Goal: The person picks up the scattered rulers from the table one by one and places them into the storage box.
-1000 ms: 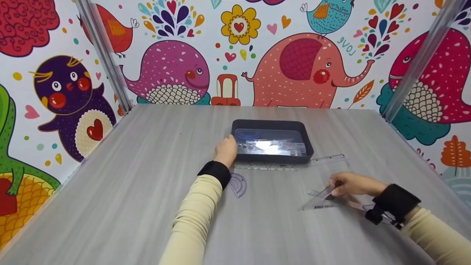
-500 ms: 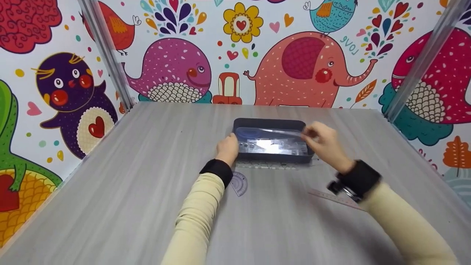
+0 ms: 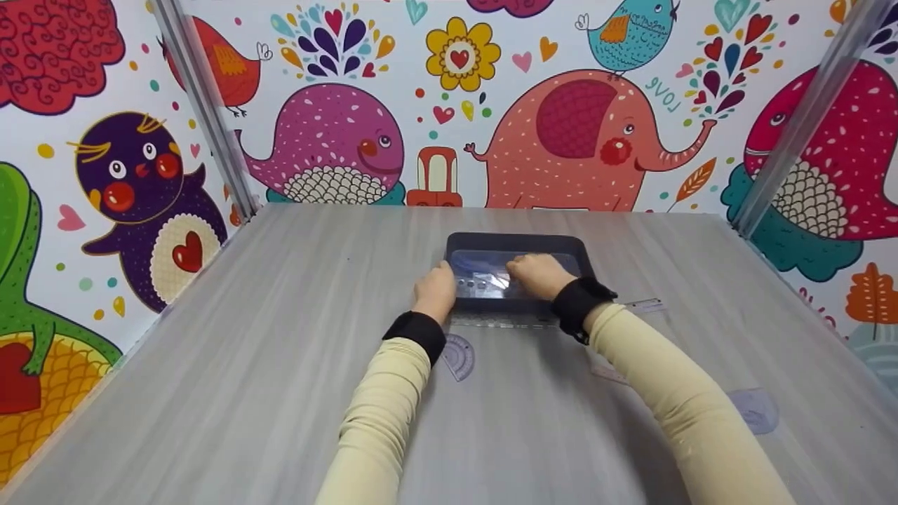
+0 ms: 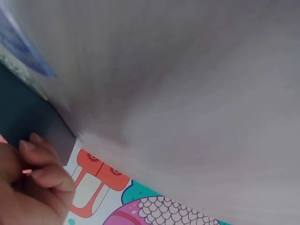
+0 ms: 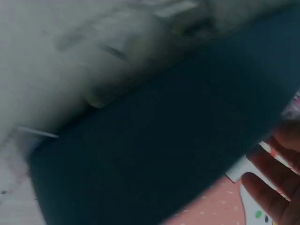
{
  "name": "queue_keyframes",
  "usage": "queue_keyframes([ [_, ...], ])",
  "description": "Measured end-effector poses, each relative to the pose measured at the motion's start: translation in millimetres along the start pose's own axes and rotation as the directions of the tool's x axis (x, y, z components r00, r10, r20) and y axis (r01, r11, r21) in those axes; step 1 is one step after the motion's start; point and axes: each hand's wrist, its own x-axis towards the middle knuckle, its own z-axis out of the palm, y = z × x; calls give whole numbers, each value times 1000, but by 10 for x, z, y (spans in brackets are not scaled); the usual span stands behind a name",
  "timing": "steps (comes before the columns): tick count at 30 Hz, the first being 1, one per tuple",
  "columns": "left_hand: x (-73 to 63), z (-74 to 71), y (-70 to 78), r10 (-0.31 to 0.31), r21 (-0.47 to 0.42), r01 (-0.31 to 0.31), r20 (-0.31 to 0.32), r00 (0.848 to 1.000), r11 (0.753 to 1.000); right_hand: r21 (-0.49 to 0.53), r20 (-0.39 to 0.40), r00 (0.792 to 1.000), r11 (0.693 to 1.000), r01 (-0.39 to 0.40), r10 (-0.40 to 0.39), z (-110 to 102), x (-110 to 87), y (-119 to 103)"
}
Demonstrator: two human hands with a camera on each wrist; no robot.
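Observation:
My left hand (image 3: 435,291) grips the left wall of a dark grey box (image 3: 515,242). Its curled fingers also show beside that wall in the left wrist view. Over the right half of the box is my right hand (image 3: 540,275), bent down toward the clear drawing pieces (image 3: 477,284) inside. The box's dark wall (image 5: 154,136) fills much of the right wrist view, with several fingers (image 5: 265,194) at its edge; I cannot tell whether they hold anything. A clear ruler (image 3: 491,321) lies along the box's front.
A purple-tinted protractor (image 3: 459,359) lies by my left wrist. Right of the box is another clear ruler (image 3: 645,306). A pinkish strip (image 3: 609,374) and a bluish clear piece (image 3: 761,410) are partly hidden by my right sleeve. A patterned wall (image 3: 435,126) stands behind the table.
My right hand has carried a clear set square from the table's right side to the box and moved farther left over it. My left hand has stayed at the box's left side.

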Motion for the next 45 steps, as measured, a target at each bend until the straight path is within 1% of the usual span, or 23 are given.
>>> queue_keyframes([
  [1, -65, -104, 29, -5, -9, 5, 6, 1000, 1000, 10, 22, 1000, 1000, 5, -6, 25, -12, 9],
  [2, -164, -272, 65, -7, -32, 8, 32, 999, 999, 21, 39, 999, 1000, 4, -5, 38, -26, 17],
  [4, -280, -461, 125, -10, -44, 13, 47, 999, 999, 51, 55, 999, 999, -5, 2, 23, -61, 33],
  [6, -387, -615, 179, -10, -47, 11, 26, 1000, 999, 96, 63, 997, 994, -45, 39, -63, -106, 36],
  [7, -441, -686, 203, -6, -39, 6, 7, 1000, 999, 123, 49, 997, 990, -62, 56, -132, -136, 33],
  [9, -535, -883, 267, -15, -31, 16, 28, 999, 999, 172, 1, 996, 981, -84, 85, -315, -220, 28],
  [11, -682, -1197, 336, -26, -52, 30, 71, 997, 998, 228, -45, 993, 969, -99, 112, -540, -339, 14],
  [13, -844, -1531, 397, -37, -71, 47, 137, 990, 996, 246, -92, 990, 966, -78, 103, -767, -505, 9],
  [14, -927, -1701, 424, -45, -86, 61, 176, 983, 994, 253, -87, 991, 965, -72, 97, -879, -604, 9],
  [15, -980, -1786, 430, -42, -90, 58, 172, 984, 994, 263, -63, 994, 962, -72, 92, -980, -711, 13],
  [18, -1095, -1920, 445, -28, -86, 41, 143, 989, 995, 303, 81, 995, 949, -83, 61, -1204, -1075, 59],
  [20, -1106, -1931, 446, -27, -86, 39, 136, 990, 996, 356, 221, 974, 927, -122, 43, -1247, -1337, 101],
  [22, -1091, -1897, 445, -23, -73, 32, 124, 992, 997, 386, 349, 936, 904, -181, 38, -1202, -1596, 137],
  [26, -1035, -1782, 396, 3, -42, 0, 56, 998, 999, 357, 494, 867, 893, -272, 66, -992, -2003, 164],
  [28, -895, -1462, 329, 31, 8, -31, -35, 999, 999, 313, 526, 844, 901, -301, 100, -891, -2111, 159],
  [30, -775, -1301, 293, 14, -6, -14, 4, 1000, 1000, 262, 545, 827, 909, -324, 138, -809, -2157, 146],
  [31, -758, -1275, 301, 10, -7, -10, 10, 1000, 1000, 245, 543, 826, 913, -327, 150, -774, -2167, 139],
  [33, -790, -1328, 334, 3, -13, -3, 43, 999, 1000, 234, 535, 830, 917, -322, 155, -722, -2165, 128],
  [35, -895, -1613, 402, -28, -51, 36, 151, 988, 998, 244, 525, 838, 917, -315, 148, -693, -2147, 119],
  [38, -956, -1733, 419, -24, -53, 33, 149, 989, 998, 293, 516, 848, 904, -311, 124, -671, -2120, 111],
  [39, -937, -1714, 406, -25, -53, 33, 145, 989, 998, 304, 516, 848, 900, -313, 120, -668, -2110, 106],
  [42, -713, -1256, 290, 2, -17, -1, 44, 999, 1000, 316, 510, 852, 894, -317, 122, -665, -2092, 87],
  [45, -521, -916, 207, -10, -18, 11, 55, 998, 1000, 319, 465, 875, 897, -305, 132, -647, -2075, 60],
])
